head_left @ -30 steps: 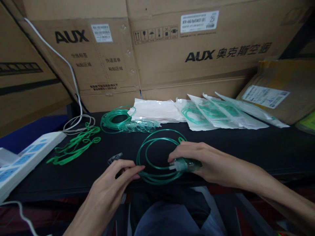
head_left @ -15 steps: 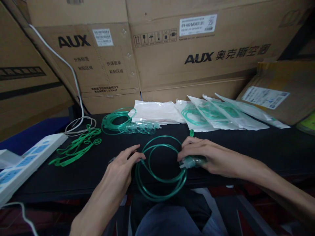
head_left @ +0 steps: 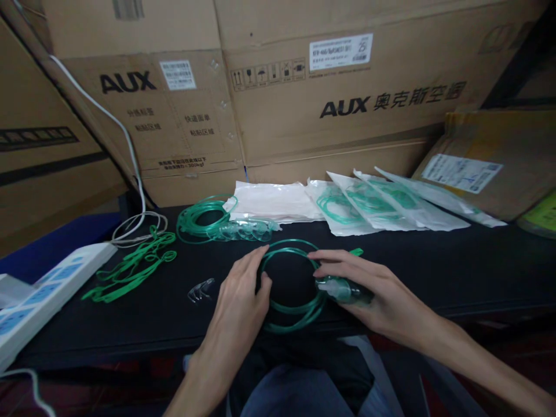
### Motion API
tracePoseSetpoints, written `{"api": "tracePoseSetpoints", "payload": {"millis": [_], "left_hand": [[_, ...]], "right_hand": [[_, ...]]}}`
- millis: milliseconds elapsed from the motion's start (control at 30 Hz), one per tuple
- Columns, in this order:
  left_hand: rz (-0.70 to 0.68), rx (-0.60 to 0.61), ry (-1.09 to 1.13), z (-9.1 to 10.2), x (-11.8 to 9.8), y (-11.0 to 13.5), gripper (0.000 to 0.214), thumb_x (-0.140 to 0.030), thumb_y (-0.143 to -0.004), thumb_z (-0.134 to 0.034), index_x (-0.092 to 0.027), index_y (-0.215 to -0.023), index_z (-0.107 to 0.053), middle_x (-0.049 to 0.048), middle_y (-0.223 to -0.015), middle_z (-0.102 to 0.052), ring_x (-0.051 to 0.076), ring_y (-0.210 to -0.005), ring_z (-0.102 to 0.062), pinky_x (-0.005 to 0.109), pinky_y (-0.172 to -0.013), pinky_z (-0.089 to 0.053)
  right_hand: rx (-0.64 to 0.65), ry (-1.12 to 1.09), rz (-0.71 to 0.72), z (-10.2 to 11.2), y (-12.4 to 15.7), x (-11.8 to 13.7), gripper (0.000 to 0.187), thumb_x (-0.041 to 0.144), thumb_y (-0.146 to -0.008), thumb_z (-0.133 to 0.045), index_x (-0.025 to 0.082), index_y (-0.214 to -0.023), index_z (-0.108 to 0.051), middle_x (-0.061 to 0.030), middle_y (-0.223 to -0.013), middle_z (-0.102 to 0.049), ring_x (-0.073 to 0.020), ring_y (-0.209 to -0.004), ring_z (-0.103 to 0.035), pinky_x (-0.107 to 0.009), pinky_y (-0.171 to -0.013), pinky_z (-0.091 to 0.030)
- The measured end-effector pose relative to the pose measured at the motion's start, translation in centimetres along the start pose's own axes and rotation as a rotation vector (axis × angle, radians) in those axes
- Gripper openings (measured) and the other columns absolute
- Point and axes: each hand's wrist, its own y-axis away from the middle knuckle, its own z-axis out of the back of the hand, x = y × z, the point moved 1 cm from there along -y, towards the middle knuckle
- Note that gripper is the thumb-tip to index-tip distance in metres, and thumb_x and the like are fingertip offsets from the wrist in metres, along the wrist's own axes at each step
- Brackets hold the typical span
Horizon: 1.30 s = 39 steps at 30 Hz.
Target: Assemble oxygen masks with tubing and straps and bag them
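A loose coil of green tubing (head_left: 290, 329) lies near the front edge of the black table, between my two hands. My left hand (head_left: 243, 289) curves around the coil's left side, fingers and thumb against the loops. My right hand (head_left: 369, 284) holds a clear green oxygen mask (head_left: 341, 289) under its palm, its fingertips touching the right side of the coil. A bit of green strap (head_left: 357, 252) sticks out behind this hand. Left of my left hand lies a small clear plastic piece (head_left: 201, 291).
Several bagged tubing sets (head_left: 377, 202) lean at the back right, beside white bags (head_left: 271, 200). More coiled tubing (head_left: 204, 215) and clear masks (head_left: 245, 230) lie at the back. Green straps (head_left: 134, 260) and a white power strip (head_left: 56, 289) are at left. Cardboard boxes (head_left: 278, 127) stand behind.
My left hand has moved right and pushed the coil's left side inward, so the loops are rounder and closer together. The clear piece at left is uncovered. My right hand still has the mask.
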Motion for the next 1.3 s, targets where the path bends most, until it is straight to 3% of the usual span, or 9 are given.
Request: {"api": "tracePoseSetpoints", "payload": {"millis": [100, 200, 333, 467, 600, 767, 933, 1100, 1300], "left_hand": [[0.001, -0.038, 0.012, -0.3, -0.2, 0.0, 0.047, -0.009, -0.089, -0.046, -0.017, -0.134, -0.059, 0.0112, -0.132, -0.068, 0.025, -0.121, -0.064, 0.046, -0.107, -0.051], [-0.007, -0.033, 0.062, -0.4, -0.3, 0.1, 0.049, -0.007, -0.088, -0.042, -0.017, -0.133, -0.059, 0.0113, -0.133, -0.067, 0.024, -0.123, -0.065, 0.044, -0.107, -0.052], [-0.083, 0.051, 0.142, 0.1, -0.1, 0.1, 0.056, -0.003, -0.086, -0.038, -0.018, -0.136, -0.058, 0.009, -0.145, -0.06, 0.02, -0.135, -0.056, 0.04, -0.116, -0.044], [-0.09, 0.105, 0.144, 0.9, 0.9, 0.3, 0.061, -0.007, -0.087, -0.042, -0.02, -0.145, -0.05, 0.0078, -0.154, -0.052, 0.019, -0.144, -0.045, 0.04, -0.12, -0.037], [0.093, 0.008, -0.06, 0.3, 2.0, 1.2, 0.059, -0.03, -0.096, -0.05, -0.015, -0.153, -0.04, 0.0187, -0.15, -0.054, 0.032, -0.139, -0.051, 0.048, -0.109, -0.049], [0.162, -0.096, -0.354, -0.5, 1.8, 2.5, 0.064, -0.047, -0.094, -0.055, -0.009, -0.146, -0.048, 0.0248, -0.139, -0.062, 0.042, -0.126, -0.061, 0.048, -0.091, -0.059], [0.04, -0.011, -0.264, 1.2, 1.2, 2.2, 0.049, -0.027, -0.101, -0.044, -0.013, -0.148, -0.048, 0.0146, -0.122, -0.074, 0.027, -0.101, -0.076, 0.028, -0.068, -0.061], [0.059, -0.01, -0.366, 2.0, 0.9, 1.0, 0.04, -0.021, -0.098, -0.052, -0.017, -0.136, -0.064, 0.0092, -0.082, -0.082, 0.024, -0.057, -0.076, 0.025, -0.05, -0.053], [0.041, 0.027, -0.322, 1.3, 0.1, 0.7, 0.04, -0.014, -0.098, -0.052, -0.018, -0.136, -0.065, 0.0118, -0.103, -0.081, 0.024, -0.075, -0.079, 0.026, -0.06, -0.057]], "right_hand": [[-0.007, 0.068, 0.01, -0.6, 1.4, 1.0, 0.045, 0.003, -0.089, -0.06, 0.027, -0.128, -0.06, -0.0083, -0.128, -0.07, -0.0215, -0.118, -0.067, -0.037, -0.106, -0.051], [0.152, 0.159, -0.033, -1.5, 2.3, 1.6, 0.056, 0.003, -0.085, -0.062, 0.029, -0.134, -0.056, -0.0075, -0.138, -0.065, -0.0252, -0.122, -0.063, -0.047, -0.113, -0.044], [0.27, 0.163, -0.075, -2.1, 1.9, 1.9, 0.053, 0.003, -0.085, -0.064, 0.027, -0.133, -0.057, -0.0052, -0.127, -0.07, -0.024, -0.113, -0.062, -0.045, -0.106, -0.049], [0.211, 0.118, -0.106, -1.9, 1.4, 1.9, 0.043, 0.006, -0.091, -0.062, 0.027, -0.127, -0.057, -0.0039, -0.119, -0.07, -0.0229, -0.108, -0.059, -0.042, -0.1, -0.052], [0.119, 0.077, -0.122, -2.2, 2.0, 1.7, 0.039, 0.003, -0.09, -0.059, 0.026, -0.122, -0.058, -0.005, -0.114, -0.071, -0.0222, -0.107, -0.059, -0.036, -0.092, -0.056], [0.031, 0.102, -0.081, -2.7, 2.9, 1.6, 0.045, 0.004, -0.09, -0.059, 0.029, -0.128, -0.054, -0.0075, -0.13, -0.068, -0.0254, -0.127, -0.055, -0.043, -0.106, -0.051], [-0.015, 0.027, -0.108, -3.0, 3.0, 1.6, 0.037, 0.008, -0.094, -0.056, 0.027, -0.126, -0.057, -0.0103, -0.139, -0.062, -0.0209, -0.124, -0.063, -0.033, -0.104, -0.054], [-0.038, -0.065, -0.145, -3.4, 2.3, 0.8, 0.037, 0.015, -0.094, -0.063, 0.027, -0.128, -0.057, -0.0078, -0.129, -0.068, -0.0204, -0.118, -0.066, -0.031, -0.104, -0.052], [-0.154, -0.086, -0.263, -3.5, -2.1, 1.5, 0.023, 0.018, -0.087, -0.074, 0.024, -0.108, -0.067, -0.0034, -0.1, -0.072, -0.0198, -0.091, -0.069, -0.029, -0.083, -0.054]]}}
